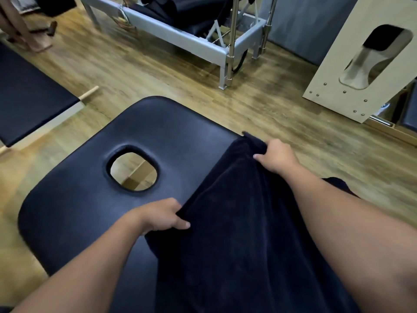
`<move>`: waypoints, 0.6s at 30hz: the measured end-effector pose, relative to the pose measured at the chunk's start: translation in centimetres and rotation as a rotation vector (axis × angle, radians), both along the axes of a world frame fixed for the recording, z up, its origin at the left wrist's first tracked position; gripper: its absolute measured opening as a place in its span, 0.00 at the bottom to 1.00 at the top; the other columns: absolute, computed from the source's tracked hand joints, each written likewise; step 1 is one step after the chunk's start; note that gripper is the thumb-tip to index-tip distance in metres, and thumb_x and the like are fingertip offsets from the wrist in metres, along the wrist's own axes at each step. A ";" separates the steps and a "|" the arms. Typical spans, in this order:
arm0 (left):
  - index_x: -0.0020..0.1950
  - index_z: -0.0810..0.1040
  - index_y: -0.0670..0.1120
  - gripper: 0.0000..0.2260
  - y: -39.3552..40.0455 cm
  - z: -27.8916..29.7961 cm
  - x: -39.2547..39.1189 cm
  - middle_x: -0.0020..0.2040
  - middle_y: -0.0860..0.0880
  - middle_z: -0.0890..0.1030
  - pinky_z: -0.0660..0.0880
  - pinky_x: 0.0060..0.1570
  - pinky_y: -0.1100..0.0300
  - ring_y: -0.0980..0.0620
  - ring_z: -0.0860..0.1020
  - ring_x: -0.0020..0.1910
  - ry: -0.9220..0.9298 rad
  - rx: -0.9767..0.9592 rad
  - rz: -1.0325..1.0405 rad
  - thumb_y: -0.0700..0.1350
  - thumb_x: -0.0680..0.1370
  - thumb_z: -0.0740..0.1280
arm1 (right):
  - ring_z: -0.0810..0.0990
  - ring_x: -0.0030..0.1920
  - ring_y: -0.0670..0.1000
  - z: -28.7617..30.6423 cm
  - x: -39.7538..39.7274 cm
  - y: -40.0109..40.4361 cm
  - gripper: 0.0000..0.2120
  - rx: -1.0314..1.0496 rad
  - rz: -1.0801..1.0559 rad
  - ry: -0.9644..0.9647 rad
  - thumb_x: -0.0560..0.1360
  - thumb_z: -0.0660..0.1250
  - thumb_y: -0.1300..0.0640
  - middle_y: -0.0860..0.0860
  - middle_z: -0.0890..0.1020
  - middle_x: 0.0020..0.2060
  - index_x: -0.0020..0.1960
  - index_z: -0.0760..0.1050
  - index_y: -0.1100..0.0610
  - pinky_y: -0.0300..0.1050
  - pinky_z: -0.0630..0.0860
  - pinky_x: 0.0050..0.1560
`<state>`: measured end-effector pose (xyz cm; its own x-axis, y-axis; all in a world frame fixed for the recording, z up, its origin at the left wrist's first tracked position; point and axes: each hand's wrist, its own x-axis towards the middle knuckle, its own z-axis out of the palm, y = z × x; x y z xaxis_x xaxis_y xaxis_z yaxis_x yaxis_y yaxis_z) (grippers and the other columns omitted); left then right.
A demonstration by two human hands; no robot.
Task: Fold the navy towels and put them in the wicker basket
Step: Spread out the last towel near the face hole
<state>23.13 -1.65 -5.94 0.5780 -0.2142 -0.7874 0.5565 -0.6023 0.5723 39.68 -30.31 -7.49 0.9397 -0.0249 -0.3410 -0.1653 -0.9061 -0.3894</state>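
Two hands, left hand and right hand, pinch a dark navy terry towel's corners over the padded black bench's far-right edge; spreading probably precedes folding.

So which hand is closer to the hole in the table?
Left. The left hand grips the navy towel just below the oval hole; the right hand is farther right.

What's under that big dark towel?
The dark navy towel, gripped by both hands, left and right, lies over the padded navy massage table. Anything else beneath it is covered.
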 end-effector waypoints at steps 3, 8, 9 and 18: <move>0.54 0.85 0.43 0.08 1.5 0.0 -1.2 0.49 0.46 0.87 0.80 0.59 0.46 0.46 0.86 0.50 -0.001 0.004 0.041 0.46 0.79 0.72 | 0.79 0.41 0.57 0.4 0.1 0.4 0.10 -0.063 0.036 0.114 0.72 0.74 0.53 0.54 0.81 0.41 0.47 0.77 0.58 0.47 0.76 0.39; 0.52 0.86 0.45 0.21 4.2 0.2 -3.3 0.49 0.48 0.87 0.79 0.61 0.49 0.48 0.86 0.50 0.104 0.056 -0.042 0.61 0.70 0.76 | 0.78 0.50 0.61 -0.2 0.4 1.5 0.13 -0.079 -0.042 -0.064 0.75 0.73 0.47 0.59 0.82 0.50 0.50 0.79 0.56 0.50 0.75 0.47; 0.53 0.86 0.47 0.23 4.6 0.0 -3.6 0.48 0.50 0.87 0.79 0.60 0.50 0.50 0.86 0.50 0.112 0.109 -0.061 0.63 0.69 0.75 | 0.76 0.56 0.62 -0.6 0.0 2.0 0.14 -0.139 -0.020 -0.054 0.75 0.73 0.45 0.59 0.80 0.55 0.53 0.79 0.55 0.53 0.74 0.52; 0.55 0.80 0.52 0.13 5.2 -0.3 -5.8 0.48 0.57 0.84 0.78 0.51 0.60 0.56 0.82 0.48 -0.057 0.367 -0.133 0.53 0.74 0.76 | 0.81 0.47 0.59 1.5 -0.9 6.5 0.11 0.110 -0.011 -0.088 0.70 0.67 0.66 0.52 0.82 0.43 0.42 0.79 0.50 0.49 0.78 0.48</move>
